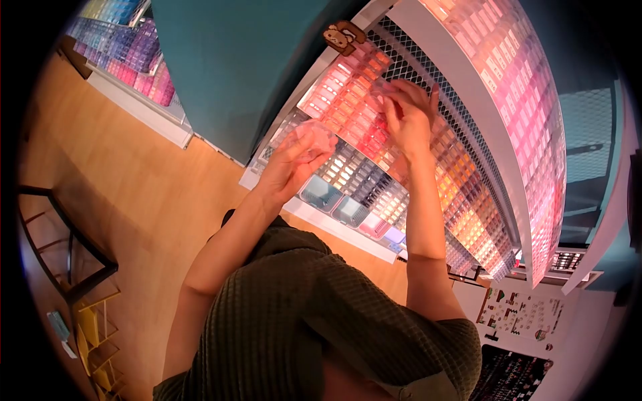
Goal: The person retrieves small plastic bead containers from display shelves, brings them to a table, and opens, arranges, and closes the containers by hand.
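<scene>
My left hand (289, 164) is closed around a clear packet with pink contents (314, 142), held in front of the lower left of the display. My right hand (409, 119) is raised over the upper rows, its thumb and fingers bent around a small see-through piece (382, 88) whose kind I cannot make out. Behind both hands stand rows of small clear boxes (351, 90) in pink, red and orange. White, grey and black ones (361, 170) fill the lower section.
Baskets (321, 192) line the display's bottom edge. A brown bear figure (343, 37) sits on the frame's upper left corner. Another rack of pink boxes (501, 73) rises at right. A dark-framed chair (63, 234) stands on the wooden floor (154, 194) at left.
</scene>
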